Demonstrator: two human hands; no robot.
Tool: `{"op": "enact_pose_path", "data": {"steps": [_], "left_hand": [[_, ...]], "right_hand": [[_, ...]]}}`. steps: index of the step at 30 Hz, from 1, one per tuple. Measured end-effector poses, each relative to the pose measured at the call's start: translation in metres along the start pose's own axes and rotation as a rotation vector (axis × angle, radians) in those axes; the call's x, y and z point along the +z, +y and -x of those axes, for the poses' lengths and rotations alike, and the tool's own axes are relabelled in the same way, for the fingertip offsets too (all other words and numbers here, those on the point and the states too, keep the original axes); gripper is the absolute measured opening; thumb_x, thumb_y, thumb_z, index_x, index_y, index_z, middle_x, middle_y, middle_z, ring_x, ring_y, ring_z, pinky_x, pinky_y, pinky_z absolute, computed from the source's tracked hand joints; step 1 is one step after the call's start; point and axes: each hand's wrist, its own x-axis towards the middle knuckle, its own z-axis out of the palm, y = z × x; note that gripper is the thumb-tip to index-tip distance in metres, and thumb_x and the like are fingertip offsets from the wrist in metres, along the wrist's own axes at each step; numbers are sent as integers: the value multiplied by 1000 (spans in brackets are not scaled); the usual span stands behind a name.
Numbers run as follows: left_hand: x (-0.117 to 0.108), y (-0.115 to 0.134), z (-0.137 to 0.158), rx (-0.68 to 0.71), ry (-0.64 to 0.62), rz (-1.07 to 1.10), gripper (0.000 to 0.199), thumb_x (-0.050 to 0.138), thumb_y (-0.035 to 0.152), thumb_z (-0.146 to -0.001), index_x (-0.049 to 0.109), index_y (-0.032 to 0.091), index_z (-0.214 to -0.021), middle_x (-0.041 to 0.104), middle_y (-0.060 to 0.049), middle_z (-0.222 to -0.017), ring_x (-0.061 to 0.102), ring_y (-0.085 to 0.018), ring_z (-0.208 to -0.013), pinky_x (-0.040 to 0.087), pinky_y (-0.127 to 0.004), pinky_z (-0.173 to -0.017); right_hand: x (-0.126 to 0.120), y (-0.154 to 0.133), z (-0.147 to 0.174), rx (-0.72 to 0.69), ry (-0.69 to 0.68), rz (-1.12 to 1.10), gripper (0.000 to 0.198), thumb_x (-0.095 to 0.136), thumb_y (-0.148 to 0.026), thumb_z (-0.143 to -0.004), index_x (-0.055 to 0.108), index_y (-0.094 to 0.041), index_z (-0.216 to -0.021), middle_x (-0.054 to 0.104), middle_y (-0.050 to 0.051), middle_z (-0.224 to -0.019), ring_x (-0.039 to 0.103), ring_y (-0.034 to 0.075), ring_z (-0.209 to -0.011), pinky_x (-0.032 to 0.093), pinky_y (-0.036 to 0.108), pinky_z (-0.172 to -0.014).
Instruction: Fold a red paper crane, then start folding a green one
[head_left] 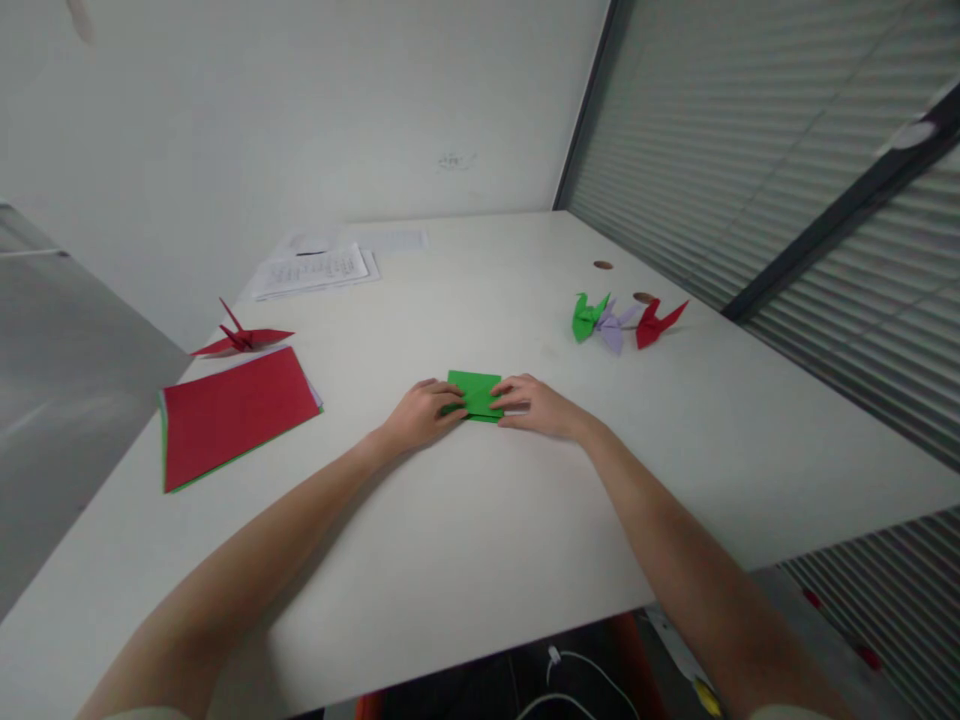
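Observation:
A small folded square of green paper point(475, 386) lies on the white table in front of me. My left hand point(424, 413) grips its left edge, thumb at the near side and fingers on top. At the right edge my right hand point(541, 407) pinches the paper in the same way. The near edge shows a slight gap between layers. Bent fingers cover both side edges of the paper.
Red, green and pale sheets form a stack point(240, 415) at left, with a red paper crane point(241, 338) behind it. Printed papers point(319, 270) lie farther back. Green point(587, 318), lilac point(613, 326) and red point(657, 324) cranes stand at right, near the blinds point(750, 140).

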Motion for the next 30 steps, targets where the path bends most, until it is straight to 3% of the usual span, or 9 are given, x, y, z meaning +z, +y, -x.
{"op": "enact_pose_path", "data": {"steps": [12, 15, 20, 23, 26, 30], "left_hand": [[4, 0, 4, 33, -18, -60, 23, 57, 35, -93, 74, 20, -95, 70, -9, -110, 67, -20, -98, 46, -44, -100], [1, 5, 4, 8, -34, -84, 28, 56, 42, -92, 73, 20, -95, 70, -9, -112, 64, -23, -107, 41, -46, -104], [-6, 19, 1, -43, -74, -161, 35, 48, 47, -95, 68, 19, -100, 69, -11, -112, 57, -27, -120, 39, -46, -101], [-8, 25, 1, -31, -120, -182, 28, 48, 34, -96, 63, 20, -114, 65, -12, -120, 55, -26, -121, 38, -45, -100], [-5, 28, 1, 32, -178, -203, 35, 49, 14, -89, 61, 23, -121, 61, -10, -129, 53, -26, -122, 38, -46, -100], [1, 40, 1, 70, -235, -216, 37, 46, 8, -89, 62, 17, -121, 62, -12, -126, 59, -25, -113, 47, -41, -94]], "right_hand": [[-2, 1, -1, 33, 25, -33, 17, 66, -33, -86, 78, -22, -84, 70, 10, -110, 61, 22, -100, 47, 39, -93], [-2, -6, -2, 60, 59, -38, 17, 65, -33, -86, 78, -23, -81, 73, 8, -100, 63, 21, -95, 47, 38, -90], [4, -22, -4, 124, -17, -202, 24, 64, -38, -87, 77, -21, -99, 73, 5, -84, 65, 19, -79, 51, 32, -76], [11, -15, -6, 171, 169, -94, 26, 63, -33, -87, 74, -21, -107, 70, 6, -88, 63, 19, -81, 50, 32, -77], [19, 0, -8, 281, 354, 86, 30, 65, -30, -86, 71, -21, -114, 65, 8, -93, 61, 20, -85, 49, 36, -82], [27, 9, -7, 429, 314, 206, 33, 67, -33, -83, 71, -20, -113, 63, 10, -96, 61, 23, -88, 49, 39, -84]]}}
